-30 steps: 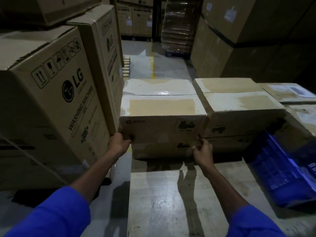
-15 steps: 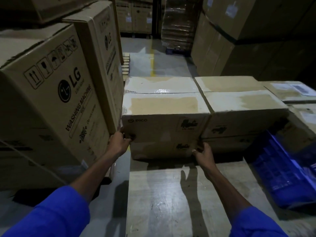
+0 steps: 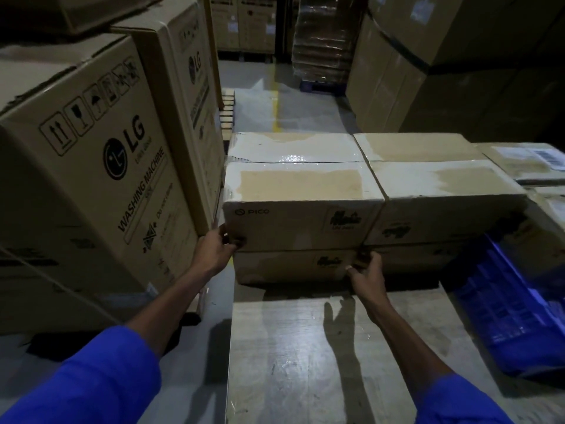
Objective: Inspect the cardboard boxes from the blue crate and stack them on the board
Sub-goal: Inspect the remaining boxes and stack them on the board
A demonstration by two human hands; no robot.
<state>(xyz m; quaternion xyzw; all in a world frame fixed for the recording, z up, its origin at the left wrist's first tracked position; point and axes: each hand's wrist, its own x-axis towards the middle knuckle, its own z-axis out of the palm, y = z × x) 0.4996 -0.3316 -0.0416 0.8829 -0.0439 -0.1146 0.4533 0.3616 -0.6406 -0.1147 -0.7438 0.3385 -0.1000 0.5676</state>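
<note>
A taped cardboard box marked PICO lies on top of another box at the far left of the pale board. My left hand grips the top box's lower left corner. My right hand holds the lower right corner where the two boxes meet, fingers curled on the edge. A second two-high stack of boxes stands touching it on the right. The blue crate sits tilted at the board's right edge, with more cardboard boxes behind it.
Large LG washing machine cartons stand close on the left, nearly touching the stack. Tall stacked cartons rise at the back right. A wrapped pallet load stands down the aisle, with grey floor between.
The top box has settled slightly onto the lower one. My right hand slid a little lower along the right corner; my left hand stayed at the left corner.
</note>
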